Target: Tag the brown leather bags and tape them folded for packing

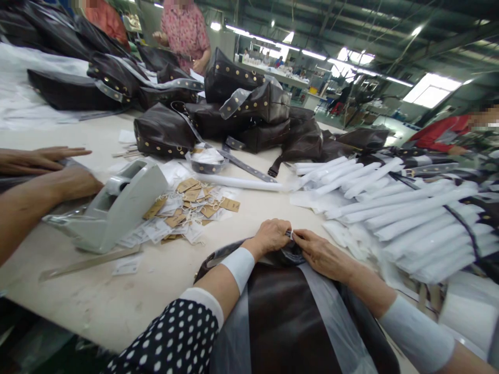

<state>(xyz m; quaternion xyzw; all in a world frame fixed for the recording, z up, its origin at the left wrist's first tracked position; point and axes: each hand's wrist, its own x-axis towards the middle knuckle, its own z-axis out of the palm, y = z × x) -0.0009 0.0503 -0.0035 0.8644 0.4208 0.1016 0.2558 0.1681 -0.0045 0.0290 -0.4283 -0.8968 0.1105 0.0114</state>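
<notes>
A dark brown leather bag [284,317] with translucent strips wrapped over it lies at the table's front edge, close to my body. At its far end my left hand [273,235] is closed on the dark strap or rim there. My right hand [317,252] pinches a small white bit at the same spot, its fingertips almost touching those of my left hand. What exactly lies between the fingertips is partly hidden. White bands cover both my wrists.
A grey tape dispenser [113,208] and a heap of brown and white tags [191,202] lie left of the bag. White wrapped rolls [421,218] are piled right. Dark bags [241,109] fill the back. Another person's hands [50,176] are at far left.
</notes>
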